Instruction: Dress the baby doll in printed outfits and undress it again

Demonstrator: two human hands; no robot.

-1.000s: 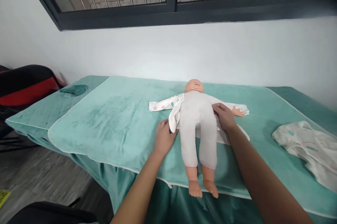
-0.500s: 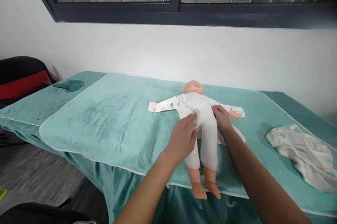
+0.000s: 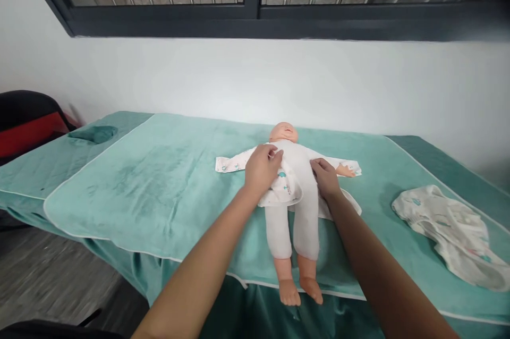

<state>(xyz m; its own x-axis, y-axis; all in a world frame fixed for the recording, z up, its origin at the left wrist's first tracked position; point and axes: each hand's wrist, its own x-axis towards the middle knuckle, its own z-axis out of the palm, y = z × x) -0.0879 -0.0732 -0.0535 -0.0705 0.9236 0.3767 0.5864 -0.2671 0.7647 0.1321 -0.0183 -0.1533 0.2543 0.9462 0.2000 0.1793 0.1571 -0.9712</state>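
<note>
A baby doll lies on its back, its white cloth body showing between the sides of an open baby shirt with a small green print. Both doll arms are in the sleeves. My left hand is closed in a pinch on the shirt's edge at the chest, and that front panel drapes over the belly and one hip. Against the other side of the torso, my right hand has its fingers curled together; whatever is between them is hidden. The shirt's other panel lies spread out beneath my right wrist.
A crumpled white printed garment lies to the right on the green bed cover. The doll's feet reach the bed's front edge. Behind stands a white wall with a barred window. A black and red chair is at far left.
My left hand has moved up to the doll's chest, drawing the shirt's front panel over the belly. My right hand stays at the doll's side. The view has shifted slightly right.
</note>
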